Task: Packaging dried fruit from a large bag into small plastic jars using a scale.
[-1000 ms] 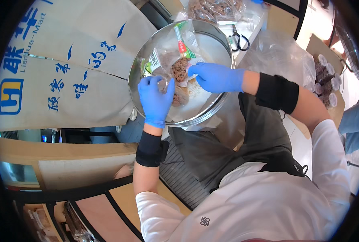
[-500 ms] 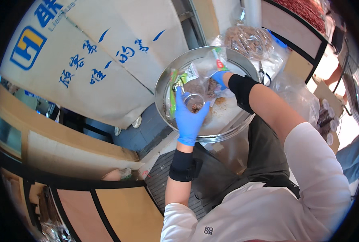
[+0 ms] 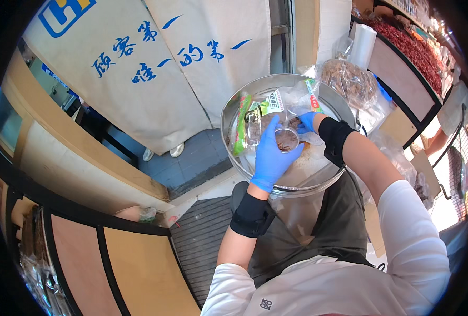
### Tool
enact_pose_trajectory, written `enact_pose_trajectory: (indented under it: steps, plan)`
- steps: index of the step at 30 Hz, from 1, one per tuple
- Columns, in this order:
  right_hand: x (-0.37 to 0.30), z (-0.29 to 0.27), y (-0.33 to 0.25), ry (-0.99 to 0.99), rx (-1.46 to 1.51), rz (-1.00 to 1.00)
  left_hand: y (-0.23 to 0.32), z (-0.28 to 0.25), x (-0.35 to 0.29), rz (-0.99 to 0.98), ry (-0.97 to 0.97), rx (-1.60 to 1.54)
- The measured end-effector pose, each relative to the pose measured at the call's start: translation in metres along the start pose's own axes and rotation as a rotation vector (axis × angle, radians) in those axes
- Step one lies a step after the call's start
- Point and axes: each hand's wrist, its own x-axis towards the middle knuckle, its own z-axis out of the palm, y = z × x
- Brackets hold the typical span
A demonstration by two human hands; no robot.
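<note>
A wide round metal basin (image 3: 240, 162) sits in front of me, holding clear plastic packets and brown dried pieces. My left hand (image 3: 270, 156), in a blue glove, holds a small clear round cup (image 3: 286, 139) with brown bits inside, over the basin. My right hand (image 3: 306, 122), also in a blue glove, reaches into the basin just beyond the cup and touches a clear packet; most of its fingers are hidden. A green-edged packet (image 3: 240, 131) lies at the basin's left side. Black wrist bands cover both forearms.
A clear bag of brown dried goods (image 3: 350, 81) stands behind the basin, beside a white roll (image 3: 362, 45). Trays of red dried goods (image 3: 407, 42) run along the upper right. A white cloth banner with blue characters (image 3: 155, 68) hangs at left. Grey mat lies below.
The view has swung, so the basin sits more to the centre right. My left hand stays on the small cup; my right hand has drawn closer to it inside the basin.
</note>
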Motion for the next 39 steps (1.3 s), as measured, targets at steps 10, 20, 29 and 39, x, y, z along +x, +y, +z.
enact_pose_trajectory:
  steps: [10, 20, 29, 39]
  plan:
    - [-0.042, 0.040, 0.005, 0.061, -1.381, -0.455, 0.006, 0.013, 0.004, 0.007, -0.007, -0.052]
    - [0.029, 0.006, 0.042, 0.018, -1.127, -0.467, 0.006, 0.009, 0.002, 0.022, -0.017, -0.018]
    - [0.011, 0.001, 0.043, 0.001, -1.398, -0.612, 0.016, 0.015, 0.010, 0.037, -0.042, -0.051]
    - [0.002, 0.010, 0.042, 0.092, -1.099, -0.607, 0.012, 0.007, 0.004, 0.018, -0.008, -0.055]
